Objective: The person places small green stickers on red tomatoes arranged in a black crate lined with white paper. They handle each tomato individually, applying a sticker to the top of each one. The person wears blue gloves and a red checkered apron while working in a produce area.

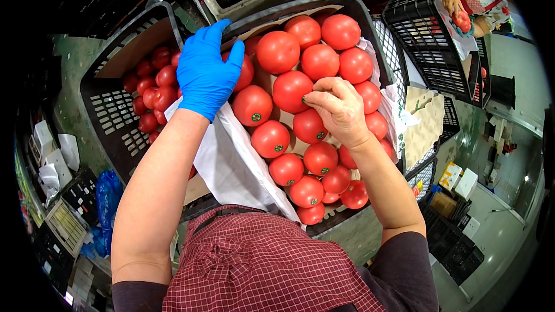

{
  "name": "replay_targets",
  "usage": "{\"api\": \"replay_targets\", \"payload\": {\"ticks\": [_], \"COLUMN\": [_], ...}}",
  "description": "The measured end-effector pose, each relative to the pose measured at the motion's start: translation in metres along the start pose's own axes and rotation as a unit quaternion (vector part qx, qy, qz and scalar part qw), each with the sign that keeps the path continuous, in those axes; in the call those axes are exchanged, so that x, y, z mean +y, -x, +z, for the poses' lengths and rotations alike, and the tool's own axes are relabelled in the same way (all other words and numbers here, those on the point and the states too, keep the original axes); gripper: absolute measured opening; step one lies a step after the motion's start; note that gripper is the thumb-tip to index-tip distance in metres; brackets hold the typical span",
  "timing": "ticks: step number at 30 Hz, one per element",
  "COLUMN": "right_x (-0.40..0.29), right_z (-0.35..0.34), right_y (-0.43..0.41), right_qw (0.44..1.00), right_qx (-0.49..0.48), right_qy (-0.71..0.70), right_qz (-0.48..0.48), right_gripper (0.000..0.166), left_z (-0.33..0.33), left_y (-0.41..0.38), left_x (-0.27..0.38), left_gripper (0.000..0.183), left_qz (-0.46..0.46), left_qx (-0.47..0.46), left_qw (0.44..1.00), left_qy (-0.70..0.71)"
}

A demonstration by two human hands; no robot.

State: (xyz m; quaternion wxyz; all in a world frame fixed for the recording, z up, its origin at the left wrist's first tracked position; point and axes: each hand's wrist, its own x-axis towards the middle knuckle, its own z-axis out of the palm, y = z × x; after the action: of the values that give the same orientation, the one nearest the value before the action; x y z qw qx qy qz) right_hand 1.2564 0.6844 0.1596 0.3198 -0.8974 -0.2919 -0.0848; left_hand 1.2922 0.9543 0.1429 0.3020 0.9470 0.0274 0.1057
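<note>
My bare right hand [342,110] pinches a small round green sticker [304,99] between thumb and forefinger, against the side of a large red tomato [288,86]. That tomato lies in a black plastic crate [362,6] lined with white paper [230,156]. Several tomatoes nearer my body bear similar green stickers; those towards the far side show none. My left hand [208,71], in a blue disposable glove, rests over the crate's left edge with its fingers apart. It partly covers a tomato [246,73], and its palm side is hidden.
On the left, another black crate [97,73] holds smaller tomatoes [156,91]. Backing paper with green stickers [401,134] hangs over the right edge, beside brown paper [422,117]. At upper right, another person's hand [452,2] is at a tomato [461,21] above a tilted crate [427,39].
</note>
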Motion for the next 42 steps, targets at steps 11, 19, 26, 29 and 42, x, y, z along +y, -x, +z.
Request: {"api": "replay_targets", "payload": {"ticks": [11, 19, 26, 29, 42], "right_x": [-0.022, -0.035, -0.041, -0.043, -0.039], "right_z": [-0.006, 0.007, 0.008, 0.007, 0.007], "right_y": [-0.001, 0.003, 0.002, 0.002, 0.002], "right_qw": [0.997, 0.99, 0.983, 0.981, 0.984], "right_qx": [0.016, 0.057, 0.048, 0.038, 0.05], "right_qy": [0.078, 0.088, 0.11, 0.115, 0.111], "right_qz": [0.02, 0.094, 0.137, 0.15, 0.133], "right_gripper": [0.018, 0.015, 0.012, 0.01, 0.011], "left_z": [-0.002, 0.0, 0.0, 0.001, 0.0], "left_y": [0.0, 0.0, 0.0, 0.001, 0.0], "left_x": [0.0, 0.001, 0.0, -0.001, 0.0], "left_gripper": [0.047, 0.047, 0.047, 0.047, 0.047], "left_qz": [-0.001, 0.002, 0.004, 0.006, -0.001], "left_qx": [-0.002, 0.006, 0.004, 0.006, -0.002], "left_qw": [1.0, 1.0, 1.0, 1.0, 1.0], "left_qy": [-0.002, 0.0, 0.005, 0.004, 0.008]}}
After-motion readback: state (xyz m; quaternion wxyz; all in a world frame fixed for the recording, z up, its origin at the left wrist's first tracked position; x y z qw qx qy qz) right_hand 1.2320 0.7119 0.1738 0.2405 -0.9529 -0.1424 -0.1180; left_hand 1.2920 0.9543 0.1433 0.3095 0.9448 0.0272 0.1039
